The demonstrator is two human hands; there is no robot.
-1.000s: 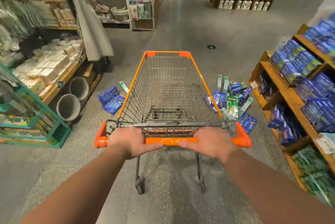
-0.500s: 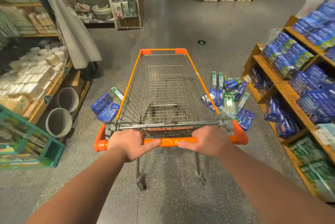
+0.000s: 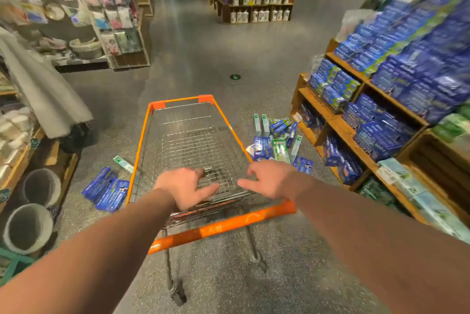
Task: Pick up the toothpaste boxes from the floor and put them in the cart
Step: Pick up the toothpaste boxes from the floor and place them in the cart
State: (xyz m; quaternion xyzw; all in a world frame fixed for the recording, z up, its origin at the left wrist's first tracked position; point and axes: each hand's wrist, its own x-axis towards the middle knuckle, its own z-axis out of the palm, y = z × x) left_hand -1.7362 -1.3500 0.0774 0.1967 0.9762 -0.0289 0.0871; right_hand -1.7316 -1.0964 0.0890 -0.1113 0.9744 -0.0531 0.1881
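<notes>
- Cart (image 3: 189, 146): wire basket with orange rim and orange handle bar (image 3: 221, 227); stands on the speckled grey floor (image 3: 292, 275) in the aisle; basket holds nothing visible.
- Left hand (image 3: 184, 187): grip released, fingers spread, palm down, above the near end of the basket just beyond the handle bar; holds nothing and is off the bar.
- Right hand (image 3: 273, 179): grip released, fingers spread, over the near right corner of the basket; empty, clear of the handle bar.
- Toothpaste boxes, right pile (image 3: 277, 142): blue, green and pale boxes scattered on the floor just beside the cart's right side, between the cart and the wooden shelving (image 3: 338, 123); some overlap, some lie flat.
- Toothpaste boxes, left group (image 3: 105, 189): blue boxes lying flat on the floor by the cart's near left side; one pale green box (image 3: 123, 163) lies apart, just behind them, close to the basket wall.
- Wooden shelving, right: tiers stocked with blue and green boxes; upper part blurred.
- Two grey round containers (image 3: 33, 209): on their sides under the left shelf, openings facing the aisle.
- Grey cloth (image 3: 43, 92): hangs at left, over the shelf edge.
- Far rack (image 3: 254, 6): white bottles in rows, well beyond the cart.
</notes>
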